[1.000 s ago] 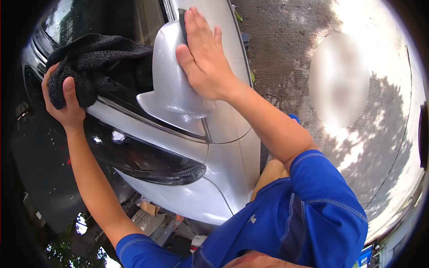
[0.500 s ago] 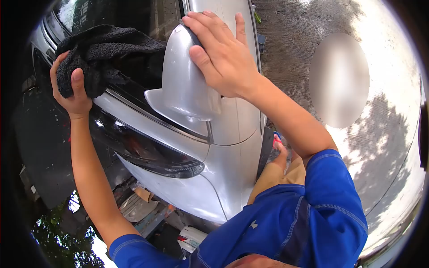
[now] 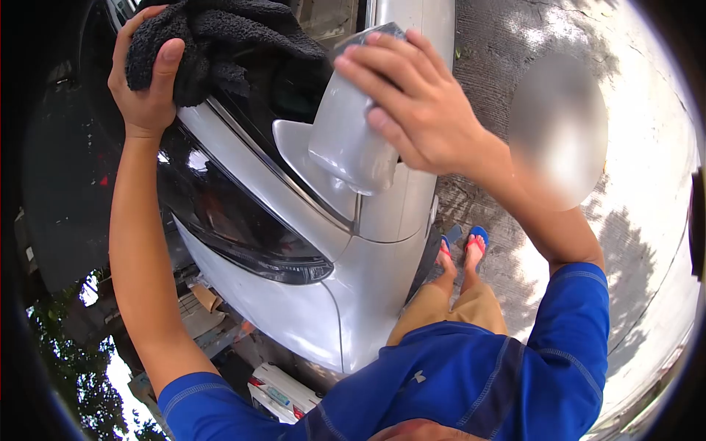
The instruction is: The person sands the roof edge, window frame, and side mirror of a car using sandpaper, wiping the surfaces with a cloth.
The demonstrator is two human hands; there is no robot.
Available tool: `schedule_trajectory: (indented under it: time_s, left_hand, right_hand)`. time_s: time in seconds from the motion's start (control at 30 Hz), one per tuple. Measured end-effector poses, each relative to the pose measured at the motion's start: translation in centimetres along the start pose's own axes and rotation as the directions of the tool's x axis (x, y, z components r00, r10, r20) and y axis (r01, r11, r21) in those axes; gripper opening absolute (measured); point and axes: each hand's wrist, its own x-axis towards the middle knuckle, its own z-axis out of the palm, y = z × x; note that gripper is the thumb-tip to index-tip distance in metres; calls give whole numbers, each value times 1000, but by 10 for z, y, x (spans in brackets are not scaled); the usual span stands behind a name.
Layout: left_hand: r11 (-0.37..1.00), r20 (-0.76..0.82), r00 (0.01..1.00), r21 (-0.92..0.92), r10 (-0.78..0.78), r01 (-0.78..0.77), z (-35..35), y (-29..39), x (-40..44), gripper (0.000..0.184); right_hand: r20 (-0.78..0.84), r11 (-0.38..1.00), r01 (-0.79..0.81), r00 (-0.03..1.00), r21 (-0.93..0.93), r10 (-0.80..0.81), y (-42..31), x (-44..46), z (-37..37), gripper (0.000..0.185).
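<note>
My left hand [image 3: 147, 84] is closed on a bunched dark grey towel [image 3: 213, 48], with the thumb pressed on its near side. The towel lies against the dark side window [image 3: 287, 92] of a silver car, by the pillar. My right hand [image 3: 423, 103] rests on the outer side of the silver side mirror [image 3: 338, 128], its fingers stretched along the housing towards the mirror glass. Nothing is held loose in this hand, though its palm side is hidden.
A silver pillar [image 3: 254, 169] separates the side window from the dark windshield [image 3: 235, 220]. The hood [image 3: 287, 309] curves nearby. My feet in blue sandals [image 3: 476, 239] stand on concrete [image 3: 507, 294] beside the car. A white car [image 3: 283, 389] shows at the bottom.
My left hand and the towel have shifted up and slightly right in view. My right hand has moved right along with the mirror, its fingers now closer together. Both feet have come into view.
</note>
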Motion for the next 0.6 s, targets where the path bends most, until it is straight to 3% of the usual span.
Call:
schedule_trajectory:
  time_s: [0.13, 0.23, 0.33, 0.37, 0.47, 0.6]
  left_hand:
    - [999, 45, 999, 40, -5, 3, -5, -5, -1, 53]
    - [999, 19, 1000, 36, -11, 10, -4, -6, -3, 51]
    - [999, 37, 999, 53, 10, -12, -5, -7, -1, 51]
    - [999, 34, 999, 44, 1, -3, -5, -7, -2, 52]
    - [1000, 20, 1000, 21, -18, 17, -2, -4, -1, 54]
    - [999, 16, 1000, -31, -19, 20, 1, 1, -2, 49]
  right_hand:
    - [92, 980, 188, 977, 65, -194, -6, -7, -3, 57]
    - [50, 993, 34, 998, 109, -39, -15, -6, 5, 56]
    - [89, 910, 342, 925, 235, -371, -27, -14, 11, 56]
    - [36, 986, 144, 988, 90, -147, -8, -6, 5, 56]
    - [-39, 995, -77, 996, 62, 80, -17, -7, 13, 55]
    - [7, 998, 59, 998, 36, -59, -16, -7, 9, 48]
